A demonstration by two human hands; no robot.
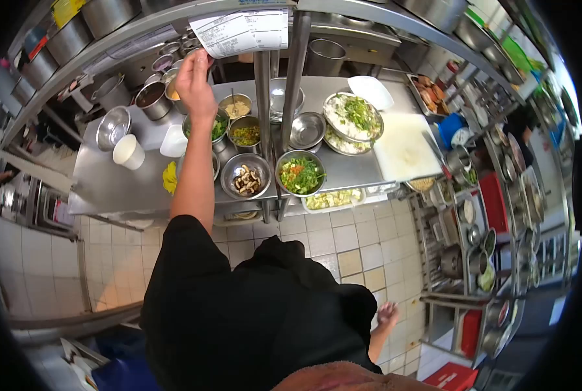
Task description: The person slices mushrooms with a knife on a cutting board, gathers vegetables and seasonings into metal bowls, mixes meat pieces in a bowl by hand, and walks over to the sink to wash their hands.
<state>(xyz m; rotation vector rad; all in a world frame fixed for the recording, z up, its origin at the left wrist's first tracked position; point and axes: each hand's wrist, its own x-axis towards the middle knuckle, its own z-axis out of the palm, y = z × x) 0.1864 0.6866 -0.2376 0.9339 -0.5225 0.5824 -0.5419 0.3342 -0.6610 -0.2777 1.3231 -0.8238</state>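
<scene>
My left hand (196,79) is raised to the upper shelf rail, its thumb and fingers closed on the lower left corner of a printed order ticket (239,32). Several printed slips overlap there along the rail. Below my left forearm stand a metal bowl of sliced mushrooms (246,180), a pot of chopped yellow-green vegetables (244,135) and a container of green leaves (218,126). My right hand (387,315) hangs low at my side over the tiled floor, away from the counter. It is small and unclear in view, so I cannot make out whether its fingers hold anything.
A bowl of chopped greens (300,173) stands at the steel counter's (343,168) front edge. Stacked bowls of white food with greens (353,117) sit beside a white cutting board (405,146). Steel posts (295,78) rise from the counter. A loaded rack (457,260) stands to the right.
</scene>
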